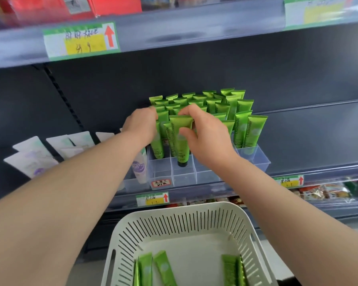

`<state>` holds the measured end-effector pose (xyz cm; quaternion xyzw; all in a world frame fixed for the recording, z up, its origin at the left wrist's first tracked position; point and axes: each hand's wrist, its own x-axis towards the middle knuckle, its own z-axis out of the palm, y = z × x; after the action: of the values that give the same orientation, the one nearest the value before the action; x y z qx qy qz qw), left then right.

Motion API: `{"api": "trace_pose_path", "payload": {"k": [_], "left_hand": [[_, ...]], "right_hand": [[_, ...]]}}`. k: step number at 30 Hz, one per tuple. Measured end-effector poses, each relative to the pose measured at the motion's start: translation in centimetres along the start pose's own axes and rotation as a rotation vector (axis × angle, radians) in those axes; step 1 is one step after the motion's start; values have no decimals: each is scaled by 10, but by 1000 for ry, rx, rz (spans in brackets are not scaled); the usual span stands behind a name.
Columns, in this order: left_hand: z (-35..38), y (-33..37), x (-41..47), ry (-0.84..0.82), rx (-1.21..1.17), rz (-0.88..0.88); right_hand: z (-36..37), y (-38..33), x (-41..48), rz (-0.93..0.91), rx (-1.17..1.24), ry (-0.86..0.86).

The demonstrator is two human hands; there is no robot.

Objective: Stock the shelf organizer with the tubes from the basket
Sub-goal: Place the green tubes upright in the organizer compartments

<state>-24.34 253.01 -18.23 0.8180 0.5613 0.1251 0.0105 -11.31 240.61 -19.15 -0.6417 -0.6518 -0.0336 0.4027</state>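
A clear plastic shelf organizer (pixel 184 176) with square cells stands on the middle shelf, most cells filled with upright green tubes (pixel 244 129). My right hand (pixel 207 137) pinches one green tube (pixel 181 141) by its flat top and side, its black cap down in a front cell. My left hand (pixel 142 126) reaches into the left rows, fingers among the tubes there; whether it holds one is hidden. Below, a white slotted basket (pixel 186 223) holds several green tubes (pixel 155 269) lying flat.
White tubes (pixel 35 159) lie to the left on the same shelf, one standing beside the organizer. Price labels (pixel 152 199) line the shelf edges. The upper shelf edge (pixel 174 32) overhangs. Packaged goods (pixel 322 193) sit on the shelf below.
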Motion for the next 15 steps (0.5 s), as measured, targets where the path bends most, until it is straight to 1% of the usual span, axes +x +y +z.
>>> {"api": "trace_pose_path", "payload": {"k": [3,7,10,13,15], "left_hand": [[-7,-11,-13,68,-34,37],[-17,-30,-37,60,-52,54],[-24,-44,-54,86,-38,108],[-29,-53,-66,162,-102,190],[-30,-56,-71,192,-143,223]], "right_hand": [[8,-10,14,-8,-15,46],[29,-22,35,-6,-30,45],[49,-29,43,-9,-71,-21],[66,-33,46,3,-147,-110],[76,-33,46,10,-238,-160]]}}
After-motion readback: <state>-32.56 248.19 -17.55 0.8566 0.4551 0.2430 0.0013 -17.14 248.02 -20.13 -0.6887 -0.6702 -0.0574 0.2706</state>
